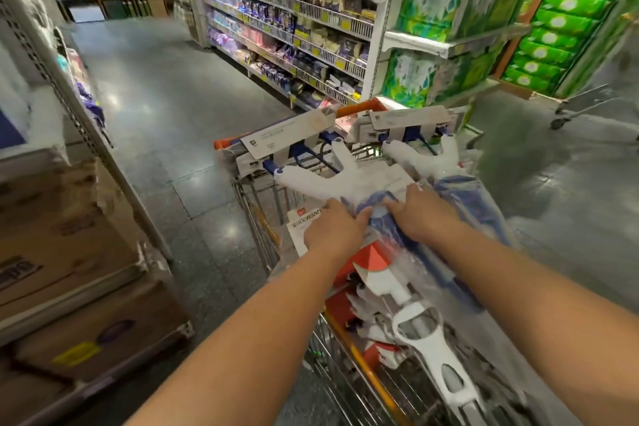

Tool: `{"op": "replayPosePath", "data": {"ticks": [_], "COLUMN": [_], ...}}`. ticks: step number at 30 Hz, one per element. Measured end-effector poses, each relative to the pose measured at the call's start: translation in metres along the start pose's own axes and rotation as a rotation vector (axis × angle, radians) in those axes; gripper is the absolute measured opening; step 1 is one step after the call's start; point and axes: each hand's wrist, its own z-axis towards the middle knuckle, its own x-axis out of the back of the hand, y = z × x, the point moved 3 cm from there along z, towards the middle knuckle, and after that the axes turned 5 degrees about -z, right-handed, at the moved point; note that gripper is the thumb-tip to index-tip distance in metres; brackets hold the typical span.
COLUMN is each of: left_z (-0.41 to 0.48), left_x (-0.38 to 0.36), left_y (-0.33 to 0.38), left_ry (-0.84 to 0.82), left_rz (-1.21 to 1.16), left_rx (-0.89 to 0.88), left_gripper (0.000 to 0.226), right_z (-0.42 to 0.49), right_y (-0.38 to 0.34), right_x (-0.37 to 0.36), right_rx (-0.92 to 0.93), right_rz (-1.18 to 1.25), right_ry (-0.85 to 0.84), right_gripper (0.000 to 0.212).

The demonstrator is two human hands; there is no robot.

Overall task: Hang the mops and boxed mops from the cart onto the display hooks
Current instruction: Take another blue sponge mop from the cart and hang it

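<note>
Supermarket aisle with grey tiled floor (pixel 166 107), stocked shelves (pixel 294 21) behind and stacked cardboard boxes (pixel 69 252) at left. Centre: wire cart (pixel 262 218) loaded with plastic-wrapped mops (pixel 345 180), their white forked heads pointing towards the cart's far end, lying over red-and-white boxed mops (pixel 373 259). The left hand (pixel 333 230) and right hand (pixel 427 214) lie side by side on the uppermost mop, fingers curled over its blue wrapped shaft, gripping it.

Two mop heads (pixel 311 183), one cart (pixel 252 207), two hands — a left hand (pixel 333 232) and a right hand (pixel 420 214).
</note>
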Motion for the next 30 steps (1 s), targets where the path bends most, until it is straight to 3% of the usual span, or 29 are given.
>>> {"op": "replayPosePath", "data": {"ticks": [9,21,30], "left_z": [0.022,0.019,0.011], "left_x": [-0.045,-0.064,-0.056], "left_y": [0.003,0.014,0.023], "left_ry": [-0.029,0.103,0.135], "left_rz": [-0.467,-1.064,-1.162], "left_rx": [0.084,0.273,0.237], "left_gripper": [0.068,0.035,0.049], "right_z": [0.015,0.025,0.025], "right_y": [-0.001,0.004,0.003], "right_x": [-0.023,-0.035,-0.018], "right_rx": [0.076,0.015,0.000], "right_rz": [0.176,0.274,0.276], "right_ry": [0.057,0.124,0.103], "right_gripper": [0.046,0.047,0.046]}}
